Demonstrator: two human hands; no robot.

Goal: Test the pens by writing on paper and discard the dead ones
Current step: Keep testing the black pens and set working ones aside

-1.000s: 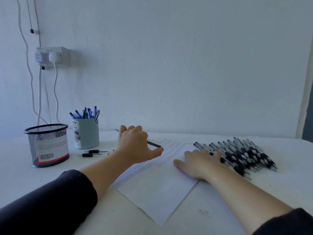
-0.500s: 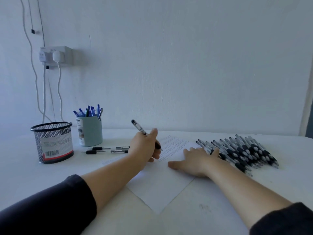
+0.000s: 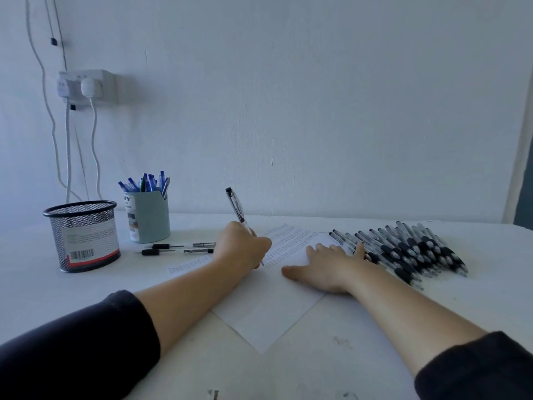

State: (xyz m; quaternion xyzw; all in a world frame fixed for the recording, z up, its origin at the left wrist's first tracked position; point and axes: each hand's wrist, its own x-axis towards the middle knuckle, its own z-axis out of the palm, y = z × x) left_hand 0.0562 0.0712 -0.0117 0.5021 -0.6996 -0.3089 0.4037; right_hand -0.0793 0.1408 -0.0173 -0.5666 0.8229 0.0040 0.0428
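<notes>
- Left hand point(image 3: 240, 246) curled round a clear pen point(image 3: 240, 213) with black cap end, tip down on the paper point(image 3: 268, 310), barrel tilted up and back toward the wall.
- Right hand point(image 3: 326, 268) flat on the paper, fingers straight and spread, thumb out to the left, holding nothing; fingertips point(image 3: 359, 249) touching the near edge of the pen pile.
- White paper lying at an angle on the white bench point(image 3: 331, 368), one corner pointing toward the viewer; rows of small marks point(image 3: 288, 243) across its far half, more rows showing left of the left forearm.
- Large pile of black-and-clear pens point(image 3: 403, 249) on the bench to the right of the paper, laid roughly parallel, dark grips toward the viewer.
- Two more black-and-clear pens point(image 3: 178, 248) lying side by side on the bench, left of the writing hand, in front of the cup.
- Pale teal cup point(image 3: 150, 216) near the wall, holding blue pens point(image 3: 145, 183) upright.
- Black mesh pot point(image 3: 83, 235) with a barcode label just left of the cup; contents not visible.
- Wall socket point(image 3: 86, 86) above the mesh pot with a white plug in it, cables hanging down.
- Dark sleeves point(image 3: 78, 347) pushed up on both forearms.
</notes>
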